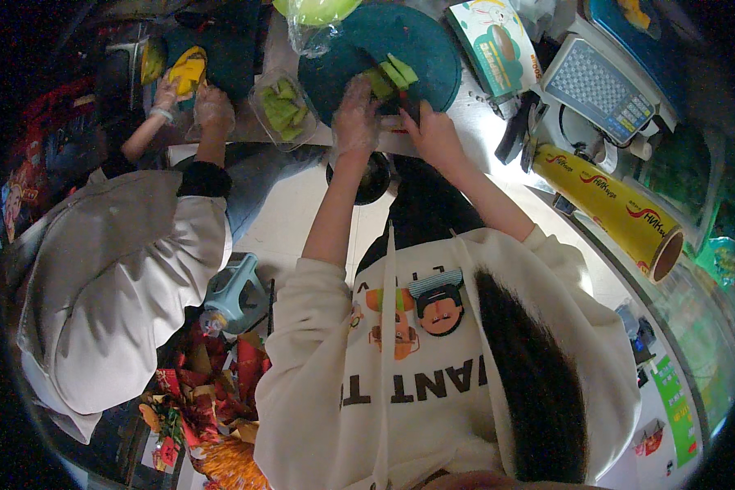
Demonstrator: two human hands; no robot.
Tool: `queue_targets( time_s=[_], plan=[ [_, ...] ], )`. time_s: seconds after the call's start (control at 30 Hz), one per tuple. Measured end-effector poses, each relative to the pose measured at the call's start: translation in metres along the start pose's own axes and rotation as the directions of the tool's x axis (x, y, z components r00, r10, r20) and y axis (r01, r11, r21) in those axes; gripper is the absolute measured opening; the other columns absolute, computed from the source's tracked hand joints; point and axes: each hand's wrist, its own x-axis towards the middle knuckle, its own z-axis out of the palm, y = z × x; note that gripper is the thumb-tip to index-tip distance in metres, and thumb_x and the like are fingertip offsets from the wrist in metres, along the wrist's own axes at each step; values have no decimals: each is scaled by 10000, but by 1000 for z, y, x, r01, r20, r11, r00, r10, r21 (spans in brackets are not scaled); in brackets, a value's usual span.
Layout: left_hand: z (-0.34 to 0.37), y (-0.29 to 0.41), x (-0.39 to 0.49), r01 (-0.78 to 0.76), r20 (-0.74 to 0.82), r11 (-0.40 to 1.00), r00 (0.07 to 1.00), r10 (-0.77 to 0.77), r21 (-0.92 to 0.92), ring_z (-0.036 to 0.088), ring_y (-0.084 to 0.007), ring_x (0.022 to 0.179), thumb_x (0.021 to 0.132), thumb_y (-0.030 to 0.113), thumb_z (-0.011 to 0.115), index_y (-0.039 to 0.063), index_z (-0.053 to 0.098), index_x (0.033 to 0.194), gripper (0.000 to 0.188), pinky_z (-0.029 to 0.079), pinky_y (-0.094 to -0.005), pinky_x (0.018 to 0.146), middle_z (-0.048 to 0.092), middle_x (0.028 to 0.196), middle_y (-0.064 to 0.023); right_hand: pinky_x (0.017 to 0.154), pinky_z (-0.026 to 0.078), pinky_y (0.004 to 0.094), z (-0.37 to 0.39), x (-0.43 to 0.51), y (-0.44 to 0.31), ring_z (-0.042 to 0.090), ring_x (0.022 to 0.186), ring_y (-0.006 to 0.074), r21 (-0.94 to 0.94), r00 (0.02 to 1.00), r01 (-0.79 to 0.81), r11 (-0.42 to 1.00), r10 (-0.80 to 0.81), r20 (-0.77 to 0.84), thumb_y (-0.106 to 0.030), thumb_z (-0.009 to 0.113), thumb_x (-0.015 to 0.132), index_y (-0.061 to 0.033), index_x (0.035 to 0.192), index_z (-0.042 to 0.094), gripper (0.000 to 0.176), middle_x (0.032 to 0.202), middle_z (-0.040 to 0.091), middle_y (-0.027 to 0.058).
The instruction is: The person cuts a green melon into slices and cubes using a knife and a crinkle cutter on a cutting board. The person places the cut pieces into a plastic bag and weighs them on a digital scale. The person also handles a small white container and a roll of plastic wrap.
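On a round dark-green cutting board [429, 49] lie pieces of pale green melon [398, 72]. My left hand [355, 119], in a clear plastic glove, rests at the left side of the pieces with its fingertips against them. My right hand [435, 131] grips a knife [409, 104] whose dark blade slants up and left across the melon. A clear plastic tray [311, 125] of cut green melon [282, 110] stands left of the board. Beyond the board's upper left edge is a larger green melon piece [324, 11], partly under plastic film.
At the left, a co-worker's gloved hands [211, 113] hold a scored yellow mango [190, 68] over another board. Right of my board are a printed carton [496, 49], a digital scale [600, 89] and a yellow roll of film [606, 208]. A light-blue plastic jug [239, 297] stands below.
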Motion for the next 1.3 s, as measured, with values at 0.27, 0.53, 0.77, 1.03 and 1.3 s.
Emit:
queue_targets(
  time_s=[0.27, 0.53, 0.77, 1.03, 1.3],
  plan=[
    [1, -4, 0, 4, -22, 1000, 1000, -3, 4, 491, -333, 1204, 753, 32, 640, 90, 514, 1271, 537, 437, -388, 978, 534, 1282, -143, 518, 452, 484, -20, -17, -15, 594, 609, 439, 64, 999, -21, 998, 24, -49, -285, 613, 884, 31, 862, 525, 329, 623, 574, 261],
    [-24, 1, 47, -480, 348, 836, 857, 381, 267, 454, -348, 1198, 766, 65, 623, 243, 450, 1343, 628, 465, -428, 941, 412, 1401, -53, 505, 458, 447, -59, -12, 21, 598, 560, 393, 22, 987, -118, 993, 120, -105, -336, 610, 885, 44, 836, 555, 387, 591, 572, 238],
    [-12, 16, 107, -724, 731, 646, 574, 370, 242, 460, -323, 1204, 735, 31, 636, 230, 456, 1294, 619, 478, -429, 920, 399, 1400, -57, 517, 450, 410, -66, -27, 54, 589, 531, 353, 78, 978, -178, 981, 185, -97, -361, 599, 892, 54, 846, 583, 418, 579, 568, 211],
    [-18, 20, 102, -670, 795, 693, 559, 234, 267, 397, -379, 1271, 530, 8, 806, 244, 385, 1337, 940, 462, -463, 959, 361, 1430, -79, 506, 428, 403, -51, -23, 55, 577, 515, 354, 100, 984, -159, 982, 166, -68, -375, 584, 899, 57, 846, 586, 436, 559, 547, 211],
    [-18, 1, 92, -457, 694, 854, 699, 173, 247, 480, -405, 1191, 654, -3, 746, 206, 412, 1330, 783, 476, -439, 944, 381, 1392, -204, 503, 430, 406, -54, -25, 51, 589, 526, 356, 140, 985, -156, 978, 164, -50, -373, 584, 899, 53, 849, 590, 429, 572, 554, 219]
  ],
)
